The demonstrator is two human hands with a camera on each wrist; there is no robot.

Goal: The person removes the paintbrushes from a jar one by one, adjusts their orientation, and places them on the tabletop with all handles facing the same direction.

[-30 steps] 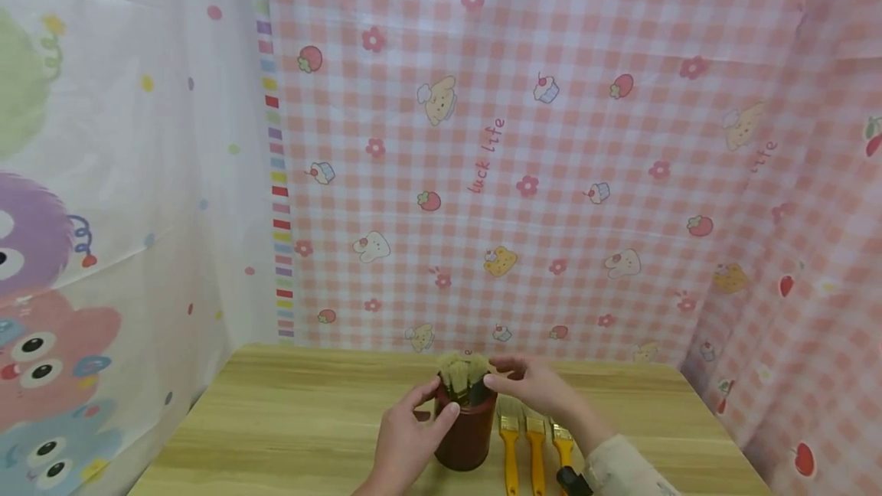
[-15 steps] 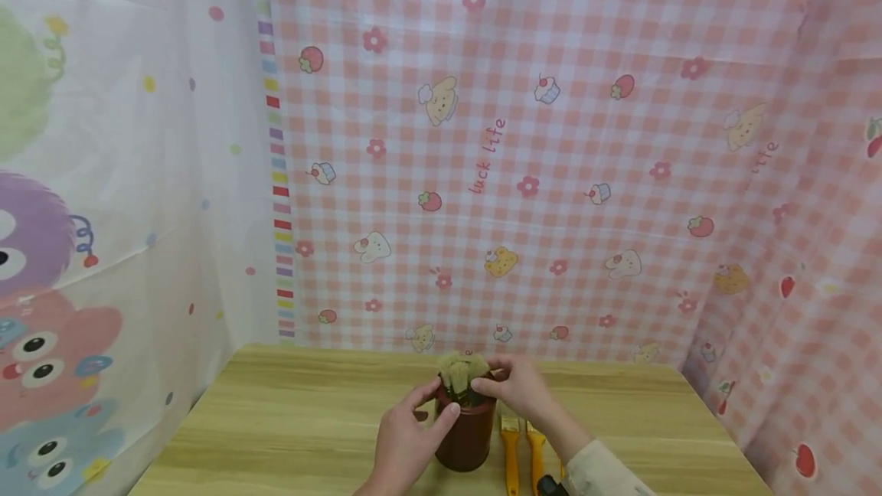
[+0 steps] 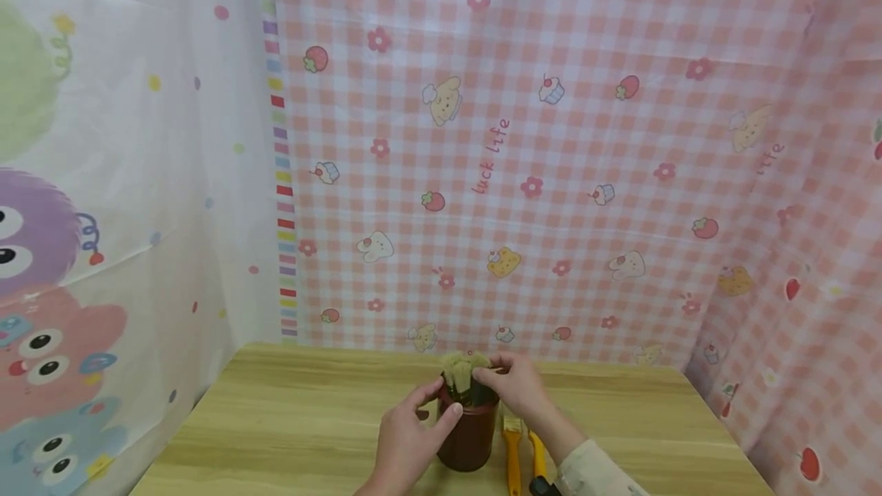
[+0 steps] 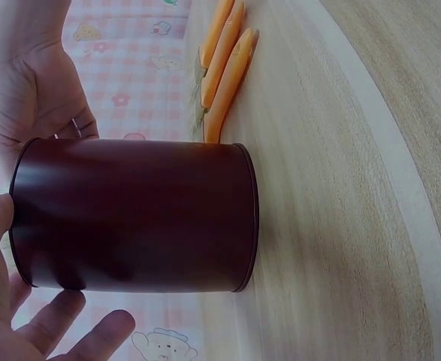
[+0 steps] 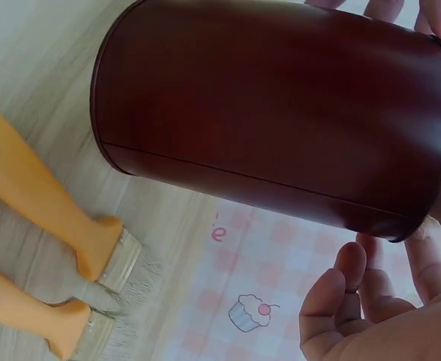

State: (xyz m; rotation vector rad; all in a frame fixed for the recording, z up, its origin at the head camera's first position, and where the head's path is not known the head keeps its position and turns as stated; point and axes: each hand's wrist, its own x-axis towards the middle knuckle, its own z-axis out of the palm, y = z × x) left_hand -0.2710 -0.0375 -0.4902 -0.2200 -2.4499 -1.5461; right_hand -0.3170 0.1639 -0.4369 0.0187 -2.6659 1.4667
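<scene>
A dark red-brown cylindrical holder (image 3: 465, 438) stands upright on the table. Tan, bristly-looking tufts (image 3: 456, 368) with dark parts below stick out of its top. My left hand (image 3: 408, 435) grips the holder's rim from the left, thumb in front; in the left wrist view its thumb and fingers lie around the top end of the holder (image 4: 134, 218). From the right, my right hand (image 3: 520, 389) pinches the tufts just above the rim, thumb in front. Its other fingers (image 5: 348, 278) are loosely bent beside the holder (image 5: 273, 113) in the right wrist view.
Flat paintbrushes with yellow-orange handles (image 3: 513, 461) lie right of the holder, partly under my right forearm. The left wrist view shows several handles (image 4: 231, 83) side by side. Behind the wooden table (image 3: 303, 419) hangs a pink checked curtain (image 3: 496, 174); a white printed sheet (image 3: 151, 197) hangs at left.
My right thumb has moved left from the rim onto the tufts, and the right forearm has shifted left over the paintbrushes. My left hand keeps its hold on the holder.
</scene>
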